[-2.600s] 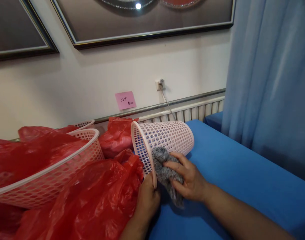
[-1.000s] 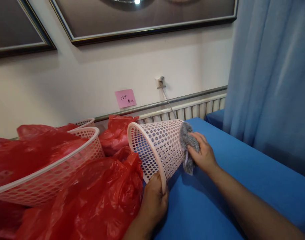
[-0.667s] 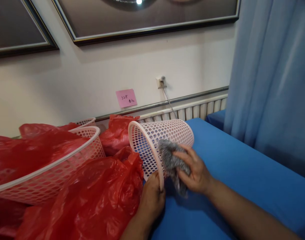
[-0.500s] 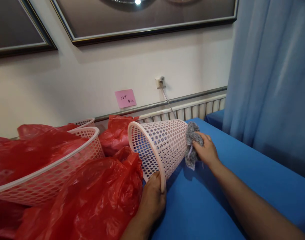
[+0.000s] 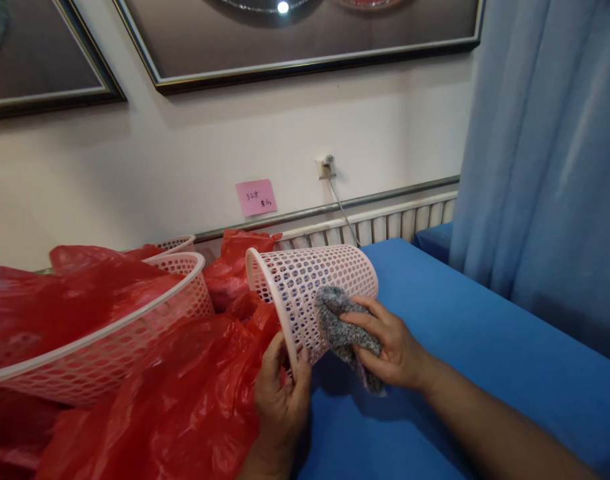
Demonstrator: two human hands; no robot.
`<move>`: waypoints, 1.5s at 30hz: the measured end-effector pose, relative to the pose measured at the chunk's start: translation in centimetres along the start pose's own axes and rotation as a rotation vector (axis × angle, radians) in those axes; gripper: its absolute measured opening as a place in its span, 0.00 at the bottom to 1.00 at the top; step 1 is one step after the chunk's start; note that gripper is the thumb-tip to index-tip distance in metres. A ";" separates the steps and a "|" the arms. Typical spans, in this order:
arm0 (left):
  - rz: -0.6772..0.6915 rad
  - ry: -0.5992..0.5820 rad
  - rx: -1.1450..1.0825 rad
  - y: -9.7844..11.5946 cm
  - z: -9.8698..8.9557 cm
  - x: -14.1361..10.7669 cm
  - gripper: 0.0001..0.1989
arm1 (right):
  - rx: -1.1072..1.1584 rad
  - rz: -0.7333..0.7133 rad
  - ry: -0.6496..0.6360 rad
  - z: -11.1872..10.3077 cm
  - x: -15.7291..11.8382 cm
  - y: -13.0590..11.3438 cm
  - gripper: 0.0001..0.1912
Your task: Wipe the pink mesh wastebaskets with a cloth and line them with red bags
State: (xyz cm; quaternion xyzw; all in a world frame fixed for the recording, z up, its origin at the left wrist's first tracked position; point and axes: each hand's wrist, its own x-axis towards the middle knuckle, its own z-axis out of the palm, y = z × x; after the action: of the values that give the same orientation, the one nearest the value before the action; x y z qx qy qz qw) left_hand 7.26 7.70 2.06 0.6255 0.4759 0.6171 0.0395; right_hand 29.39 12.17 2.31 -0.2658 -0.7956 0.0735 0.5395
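Observation:
A pale pink perforated plastic wastebasket lies on its side, its open mouth facing left, over a blue-covered surface. My left hand grips its rim at the lower front, thumb and fingers on either side of the edge. Bunched in my right hand is a speckled grey cloth, pressed against the basket's near side wall. The palm side of my right hand is hidden by the cloth.
To the left stands a larger-looking pink basket holding red plastic bags. More red plastic bulges in front of it. Behind are a radiator, a plugged-in cable and a pink note. A blue curtain hangs at right.
My right hand has moved the cloth from the basket's base leftward and nearer, onto its side wall. The basket has turned a little, and my left hand has shifted slightly left on the rim.

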 end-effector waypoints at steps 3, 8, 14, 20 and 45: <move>0.006 -0.039 0.053 -0.1 -0.2 0.0 0.20 | -0.125 0.180 0.258 -0.5 0.2 1.8 0.25; 0.010 -0.237 0.114 -0.6 0.0 0.4 0.17 | -0.241 0.454 0.594 -2.2 0.8 4.9 0.21; 0.048 -0.329 0.229 -0.1 0.3 1.4 0.12 | -0.261 0.392 0.478 -1.9 0.7 3.8 0.23; 0.079 -0.228 0.254 0.6 0.0 1.6 0.10 | -0.273 0.336 0.333 -0.6 0.3 1.9 0.25; -0.144 -0.494 0.089 -0.4 0.8 0.8 0.12 | -0.174 0.343 0.269 -1.0 0.3 4.2 0.25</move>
State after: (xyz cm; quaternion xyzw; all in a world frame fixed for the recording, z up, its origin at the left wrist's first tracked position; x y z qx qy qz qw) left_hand 7.47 8.87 2.19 0.7228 0.5219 0.4197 0.1706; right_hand 31.68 15.69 1.29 -0.4501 -0.6628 0.0593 0.5955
